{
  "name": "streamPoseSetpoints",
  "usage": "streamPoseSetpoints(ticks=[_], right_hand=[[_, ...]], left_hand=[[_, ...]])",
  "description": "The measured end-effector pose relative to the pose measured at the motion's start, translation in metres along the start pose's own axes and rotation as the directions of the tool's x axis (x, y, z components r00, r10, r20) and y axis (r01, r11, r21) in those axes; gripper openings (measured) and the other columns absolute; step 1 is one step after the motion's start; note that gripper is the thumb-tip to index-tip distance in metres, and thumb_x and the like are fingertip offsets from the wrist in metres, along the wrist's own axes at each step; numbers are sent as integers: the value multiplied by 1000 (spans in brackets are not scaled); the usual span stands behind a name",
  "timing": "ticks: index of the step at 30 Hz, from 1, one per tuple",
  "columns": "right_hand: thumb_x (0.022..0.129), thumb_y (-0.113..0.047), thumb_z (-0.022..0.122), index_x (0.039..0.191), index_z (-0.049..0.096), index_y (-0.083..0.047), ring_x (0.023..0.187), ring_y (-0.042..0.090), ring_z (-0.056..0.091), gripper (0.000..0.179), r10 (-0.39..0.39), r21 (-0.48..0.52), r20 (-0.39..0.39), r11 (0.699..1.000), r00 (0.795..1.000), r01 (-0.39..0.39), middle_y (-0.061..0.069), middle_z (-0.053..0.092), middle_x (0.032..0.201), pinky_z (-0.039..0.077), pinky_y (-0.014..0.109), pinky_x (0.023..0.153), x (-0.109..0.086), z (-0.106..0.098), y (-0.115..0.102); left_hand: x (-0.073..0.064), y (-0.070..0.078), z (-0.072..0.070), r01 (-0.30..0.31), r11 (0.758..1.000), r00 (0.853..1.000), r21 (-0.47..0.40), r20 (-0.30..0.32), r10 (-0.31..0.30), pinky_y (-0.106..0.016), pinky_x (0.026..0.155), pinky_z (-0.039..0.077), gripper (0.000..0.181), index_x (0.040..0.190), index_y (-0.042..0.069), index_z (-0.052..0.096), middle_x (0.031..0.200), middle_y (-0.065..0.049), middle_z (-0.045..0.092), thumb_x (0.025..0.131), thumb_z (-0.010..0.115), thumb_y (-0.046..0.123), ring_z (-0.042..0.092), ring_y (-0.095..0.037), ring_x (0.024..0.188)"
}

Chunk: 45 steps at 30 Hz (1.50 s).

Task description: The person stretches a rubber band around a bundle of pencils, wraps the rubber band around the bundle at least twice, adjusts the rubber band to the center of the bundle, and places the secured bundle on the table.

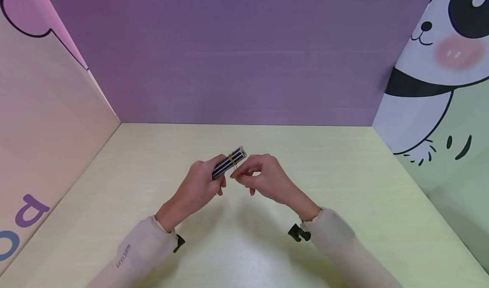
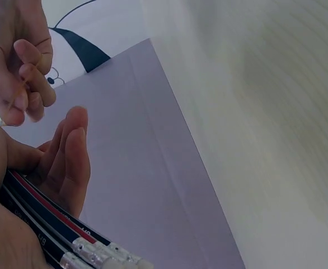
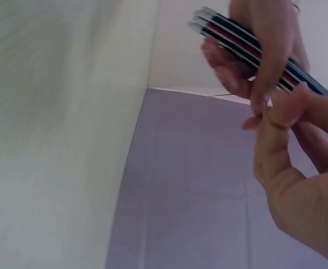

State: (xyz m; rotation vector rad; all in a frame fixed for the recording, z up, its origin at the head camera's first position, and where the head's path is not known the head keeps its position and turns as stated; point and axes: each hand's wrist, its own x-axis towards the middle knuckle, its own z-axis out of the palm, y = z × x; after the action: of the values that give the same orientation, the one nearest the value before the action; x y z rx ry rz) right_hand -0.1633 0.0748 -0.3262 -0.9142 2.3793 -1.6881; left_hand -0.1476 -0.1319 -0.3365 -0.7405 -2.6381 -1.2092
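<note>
A bundle of dark pencils (image 1: 225,166) with pale stripes is gripped in my left hand (image 1: 198,184) and slants up to the right. In the left wrist view, the pencils (image 2: 46,216) show metal ferrules and eraser ends; one has a red stripe. A thin yellowish rubber band (image 1: 232,159) crosses the bundle near its upper end and stretches toward my right hand (image 1: 269,180). That hand pinches the band between thumb and fingers, just right of the bundle. In the right wrist view, part of the rubber band (image 3: 277,123) lies against the fingers.
Both hands are above a pale wood-grain tabletop (image 1: 244,245). A purple panel (image 1: 244,59) stands at the back. Side panels flank the table: a pinkish one (image 1: 46,118) at left, and one with a panda drawing (image 1: 424,122) at right.
</note>
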Motion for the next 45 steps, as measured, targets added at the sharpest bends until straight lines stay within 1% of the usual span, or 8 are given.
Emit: streamPoseSetpoints(ticks=[8,14,22,26,31,37,41,45], right_hand=[[84,-15,80,100,73,-8,67,17,51,19,124,18,224,991,967,-131,4,62,78,43,25,55,7,-17,5],[78,-24,86,101,67,-10,69,15,49,33,162,-113,258,984,952,-137,2,54,77,42,26,61,4,-27,6],[77,-26,87,114,69,-13,69,15,51,42,137,-302,283,952,949,-47,4,62,88,45,27,62,2,-32,9],[80,-24,85,112,70,-10,72,13,51,38,120,-447,267,894,956,13,-2,57,91,46,26,66,1,-25,6],[82,-22,83,105,71,-9,64,8,50,28,28,-690,204,713,978,123,-4,49,97,46,22,60,-5,-6,0],[84,-14,80,106,65,-5,61,11,48,28,-98,-847,137,504,986,168,3,48,94,44,21,50,-10,16,-4],[86,-10,77,120,60,2,71,16,56,40,-222,-865,69,472,973,169,9,54,100,51,23,54,-10,31,-1],[86,-3,73,128,58,4,80,19,63,46,-411,-838,17,492,912,237,12,65,101,55,24,65,-9,40,4]], left_hand=[[-3,-2,0,-74,958,997,276,-12,81,-25,51,45,32,110,7,64,65,5,56,83,64,-11,49,-6,49],[-2,-7,4,-169,890,986,422,70,154,-22,47,36,28,101,10,62,62,6,52,82,64,-11,40,-8,49],[-7,-6,8,-205,766,977,609,167,128,-23,42,33,27,102,10,60,58,4,51,82,71,-5,39,-11,46],[-12,-6,12,-179,692,984,699,141,112,-27,42,37,31,106,9,64,59,-2,57,80,74,-5,41,-15,45],[-16,-4,22,-113,637,993,762,67,97,-29,42,38,26,99,6,64,61,-5,58,78,75,-5,42,-17,45],[-14,-3,24,11,647,998,762,-53,45,-31,38,37,20,83,5,55,58,-6,55,79,71,-7,42,-19,43],[-9,-11,19,92,691,994,717,-102,-26,-34,38,42,16,88,2,58,61,-10,59,81,68,-7,49,-22,44],[-3,-20,13,165,772,986,613,-93,-136,-33,39,41,11,91,1,59,64,-9,58,84,63,-7,50,-21,47]])
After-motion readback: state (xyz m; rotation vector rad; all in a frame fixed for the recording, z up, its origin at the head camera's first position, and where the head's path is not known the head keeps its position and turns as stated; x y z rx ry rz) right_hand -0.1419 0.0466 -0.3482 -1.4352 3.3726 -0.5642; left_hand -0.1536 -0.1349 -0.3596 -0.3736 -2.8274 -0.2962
